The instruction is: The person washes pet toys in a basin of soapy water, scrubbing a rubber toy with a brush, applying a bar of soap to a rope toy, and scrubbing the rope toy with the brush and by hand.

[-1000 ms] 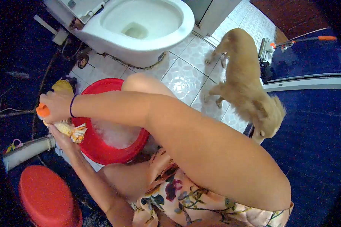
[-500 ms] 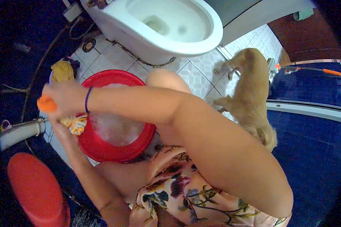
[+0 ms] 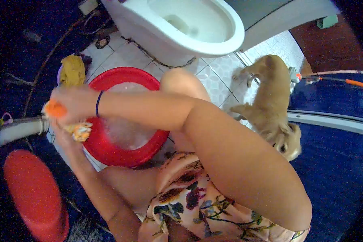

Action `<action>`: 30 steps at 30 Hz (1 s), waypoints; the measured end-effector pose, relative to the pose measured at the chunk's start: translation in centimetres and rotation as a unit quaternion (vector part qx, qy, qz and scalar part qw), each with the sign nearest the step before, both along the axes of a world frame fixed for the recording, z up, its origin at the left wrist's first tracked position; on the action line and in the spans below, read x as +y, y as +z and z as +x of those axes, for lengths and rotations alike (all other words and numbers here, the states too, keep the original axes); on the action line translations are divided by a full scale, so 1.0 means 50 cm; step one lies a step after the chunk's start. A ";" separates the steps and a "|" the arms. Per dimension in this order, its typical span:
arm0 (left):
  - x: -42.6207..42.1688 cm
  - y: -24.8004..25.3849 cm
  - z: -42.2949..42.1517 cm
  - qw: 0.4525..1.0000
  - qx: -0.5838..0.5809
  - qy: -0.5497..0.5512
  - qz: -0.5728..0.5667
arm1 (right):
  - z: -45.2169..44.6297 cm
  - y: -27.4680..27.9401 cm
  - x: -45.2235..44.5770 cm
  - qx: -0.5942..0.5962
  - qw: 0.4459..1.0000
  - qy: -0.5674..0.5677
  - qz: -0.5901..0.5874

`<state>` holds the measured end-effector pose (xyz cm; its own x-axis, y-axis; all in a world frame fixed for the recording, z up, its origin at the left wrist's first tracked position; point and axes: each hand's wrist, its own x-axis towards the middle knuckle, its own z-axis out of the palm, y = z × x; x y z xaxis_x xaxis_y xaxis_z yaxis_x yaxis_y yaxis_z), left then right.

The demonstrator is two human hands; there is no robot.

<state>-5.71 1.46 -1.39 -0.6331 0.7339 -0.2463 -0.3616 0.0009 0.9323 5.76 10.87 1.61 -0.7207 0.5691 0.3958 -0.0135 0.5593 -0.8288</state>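
My right hand [image 3: 74, 104], blurred, with a dark band at the wrist, is closed around a bright orange object [image 3: 55, 109]. Just below it, my left hand [image 3: 68, 139] grips a yellow-and-white fringed item [image 3: 81, 132], whose orange-tipped strands stick out to the right. Both hands are close together at the left rim of a red basin [image 3: 109, 155] holding foamy water [image 3: 127, 135]. Whether the orange object and the fringed item are joined is hidden by my fingers.
A white toilet [image 3: 181, 44] stands beyond the basin. On the tiles at the right is a tan dog [image 3: 274, 92]. A yellow cloth [image 3: 72, 70] lies behind my hands. At left are a white pipe [image 3: 22, 131] and a red stool [image 3: 34, 189]; an orange-handled tool [image 3: 355, 83] is far right.
The view has shifted, so the basin and toilet sit differently in frame. Both hands keep their hold, and the right one is blurred by motion. The dog's head has turned, showing its eye.
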 end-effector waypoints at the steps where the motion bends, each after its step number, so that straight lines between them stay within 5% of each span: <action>1: 0.020 0.011 0.045 1.000 0.009 0.013 0.006 | 0.000 -0.017 0.028 0.049 0.997 -0.061 -0.010; 2: 0.007 -0.018 0.027 0.994 0.079 -0.023 -0.070 | 0.013 0.015 0.062 -0.046 0.994 -0.019 -0.097; 3: 0.016 -0.008 0.053 0.996 0.066 -0.037 -0.056 | 0.020 0.016 0.073 -0.017 0.991 -0.058 -0.117; 4: 0.023 0.004 0.064 0.997 0.075 -0.002 -0.026 | -0.001 -0.022 0.072 0.041 0.992 -0.103 -0.056; 7: 0.026 0.038 0.057 0.994 -0.011 0.003 0.108 | 0.003 -0.008 0.018 0.050 0.999 0.011 0.007; 9: 0.038 -0.015 0.025 0.994 0.053 0.032 0.088 | 0.006 -0.020 0.017 0.032 0.994 0.033 0.098; 12: 0.080 -0.031 0.063 0.987 0.160 -0.026 0.009 | -0.010 -0.032 0.124 0.011 0.998 -0.047 -0.045; 14: 0.096 -0.015 0.076 0.985 0.165 -0.044 -0.006 | -0.004 -0.031 0.150 -0.038 0.993 -0.105 -0.043; 16: 0.056 0.000 0.058 0.997 0.056 -0.022 0.051 | 0.007 -0.005 0.063 -0.007 0.999 -0.039 -0.032; 17: 0.067 0.003 0.046 0.990 0.101 0.012 0.097 | 0.006 -0.015 0.054 -0.030 0.999 -0.026 0.029; 24: 0.034 0.032 0.100 0.996 -0.023 -0.079 0.045 | -0.014 -0.055 0.151 -0.024 0.980 -0.132 -0.146; 27: 0.021 0.049 0.087 0.993 -0.055 -0.057 0.088 | -0.013 -0.063 0.149 0.110 0.960 -0.079 -0.244; 30: 0.008 0.057 0.071 0.992 -0.062 -0.032 0.102 | 0.006 -0.044 0.136 0.119 0.944 -0.037 -0.307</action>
<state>-2.16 1.88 1.44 -0.5583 0.8138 -0.1615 -0.4791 -0.1573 0.8636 6.04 17.68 -0.60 -0.6014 0.7896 0.1215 -0.2202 -0.0176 -0.9753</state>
